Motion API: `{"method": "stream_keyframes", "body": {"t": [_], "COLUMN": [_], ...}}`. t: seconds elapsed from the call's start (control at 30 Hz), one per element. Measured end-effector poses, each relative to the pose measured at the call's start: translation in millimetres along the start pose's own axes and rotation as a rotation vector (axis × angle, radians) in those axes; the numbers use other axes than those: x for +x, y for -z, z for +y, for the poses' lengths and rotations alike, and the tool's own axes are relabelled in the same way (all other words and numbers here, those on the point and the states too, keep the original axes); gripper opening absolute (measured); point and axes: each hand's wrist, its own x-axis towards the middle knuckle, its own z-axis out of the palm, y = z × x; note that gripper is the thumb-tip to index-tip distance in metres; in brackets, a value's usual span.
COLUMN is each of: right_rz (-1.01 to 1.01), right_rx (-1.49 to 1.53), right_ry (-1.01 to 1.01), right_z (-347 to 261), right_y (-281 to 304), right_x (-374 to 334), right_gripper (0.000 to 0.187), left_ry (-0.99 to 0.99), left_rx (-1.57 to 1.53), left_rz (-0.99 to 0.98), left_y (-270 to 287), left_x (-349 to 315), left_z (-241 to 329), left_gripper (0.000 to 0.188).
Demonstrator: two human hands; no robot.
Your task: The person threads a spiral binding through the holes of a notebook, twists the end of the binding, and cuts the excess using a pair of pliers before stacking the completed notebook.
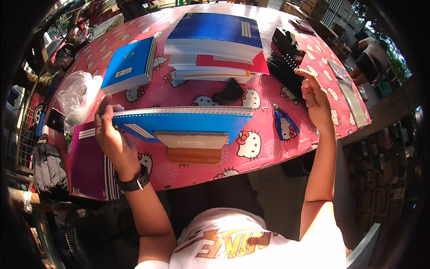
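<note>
My left hand (109, 130) grips the left edge of a blue-covered notebook (183, 122) whose punched top edge faces away from me. It rests on a wooden block (193, 148) at the table's near edge. My right hand (316, 96) is raised at the right, fingers pinched on a black spiral binding coil (284, 67) taken from a bunch of such coils. A black watch sits on my left wrist.
Pink cartoon-cat tablecloth (264, 148) covers the table. A stack of notebooks (215, 45) lies at the back, a blue notebook (127, 62) at left, a magenta one (89, 161) near left. Blue-handled pliers (284, 123), a plastic bag (78, 96), a person (371, 56) far right.
</note>
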Motion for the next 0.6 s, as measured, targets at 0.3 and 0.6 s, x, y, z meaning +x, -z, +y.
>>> {"method": "stream_keyframes", "body": {"t": [0.3,0.6], "right_rz": [-0.366,-0.306], "right_rx": [0.467,0.342], "right_ry": [-0.076,0.138], "right_z": [-61,-73], "right_y": [-8,-29], "right_x": [-29,-22], "right_gripper": [0.031,0.022], "left_ry": [-0.784,-0.844], "left_rx": [0.769,0.472], "left_rz": [-0.599,-0.594], "left_y": [-88,-97], "left_x": [-83,-70], "left_z": [39,14], "left_gripper": [0.05,0.02]}}
